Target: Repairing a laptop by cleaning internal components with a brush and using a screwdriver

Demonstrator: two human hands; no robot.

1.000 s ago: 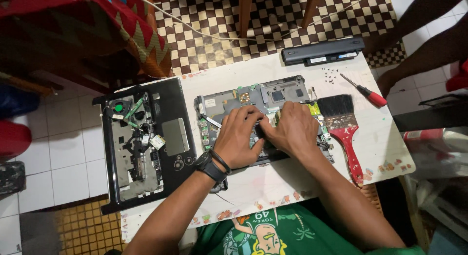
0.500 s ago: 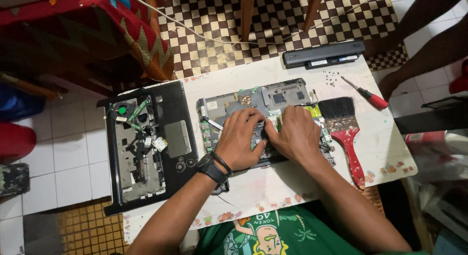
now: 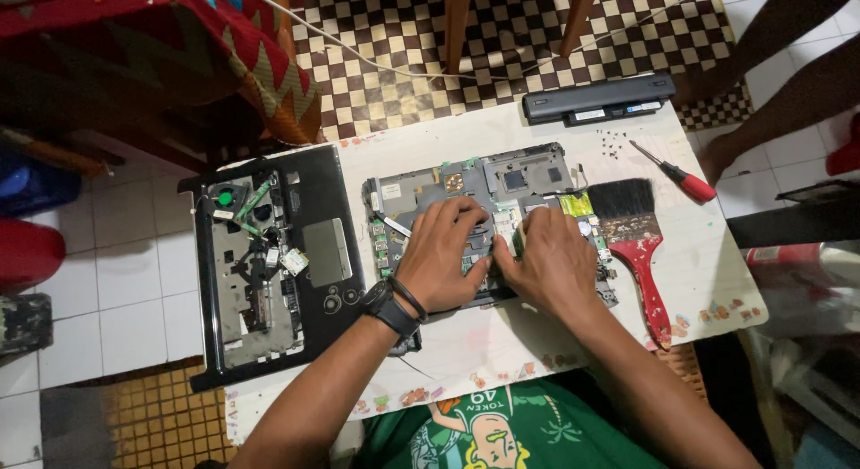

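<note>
Seen from above, a person in a green printed shirt (image 3: 484,433) sits at a small white desk (image 3: 699,281) with a flowered edge. Both forearms reach forward from the bottom of the view. The left hand (image 3: 443,254), with a black wristwatch (image 3: 387,306) and a thin band at the wrist, lies palm down on a bare laptop circuit board (image 3: 502,187) at the middle of the desk; its fingers are curled and pressed against the board's centre. The right hand (image 3: 548,258) lies just beside it, touching it, fingers bent down onto the same spot. Whether either grip closes on a part cannot be told, since the fingertips are hidden.

To the left of the board, overhanging the desk's edge, lies the opened black laptop shell (image 3: 269,272), showing a small fan, loose cables and a grey touchpad plate. To the right of the board lies a paintbrush (image 3: 638,245) with black bristles and a worn red handle. Beyond it lie a red-handled screwdriver (image 3: 681,178) and a scatter of tiny screws (image 3: 612,145). At the far edge rests a long black battery pack (image 3: 598,99). Past the desk are a checkered floor mat (image 3: 403,66) and wooden chair legs (image 3: 457,21).
</note>
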